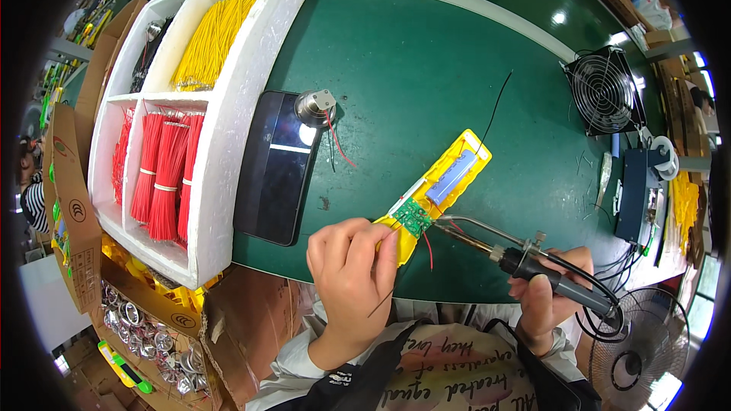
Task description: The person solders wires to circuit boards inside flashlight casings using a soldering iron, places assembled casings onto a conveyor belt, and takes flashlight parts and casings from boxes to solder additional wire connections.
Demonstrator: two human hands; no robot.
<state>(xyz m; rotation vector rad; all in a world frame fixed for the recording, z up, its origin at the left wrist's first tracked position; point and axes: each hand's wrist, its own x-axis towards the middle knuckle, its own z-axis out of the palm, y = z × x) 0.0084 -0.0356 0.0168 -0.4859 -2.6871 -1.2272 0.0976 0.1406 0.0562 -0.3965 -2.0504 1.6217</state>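
Observation:
My left hand [346,278] is closed on the near end of a yellow plastic housing [468,156], which lies slantwise over the green table. Inside the housing sit a blue cylindrical battery cell [452,176] and a small green circuit board [412,218]. A black wire [498,106] runs out from the far end, and a short red wire [429,251] hangs by the board. My right hand [550,289] grips a black-handled soldering iron [563,283] with a thin metal feed tube [487,225] fixed along it. Its tip is at the board's edge; exact contact cannot be made out.
Left stands a white foam box [221,152] of red, yellow and black wires. Beside it lie a dark phone [276,175] and a round metal part [314,109] with wires. At right are a black fan [605,91], a dark blue soldering unit [633,194] and a standing fan [636,350].

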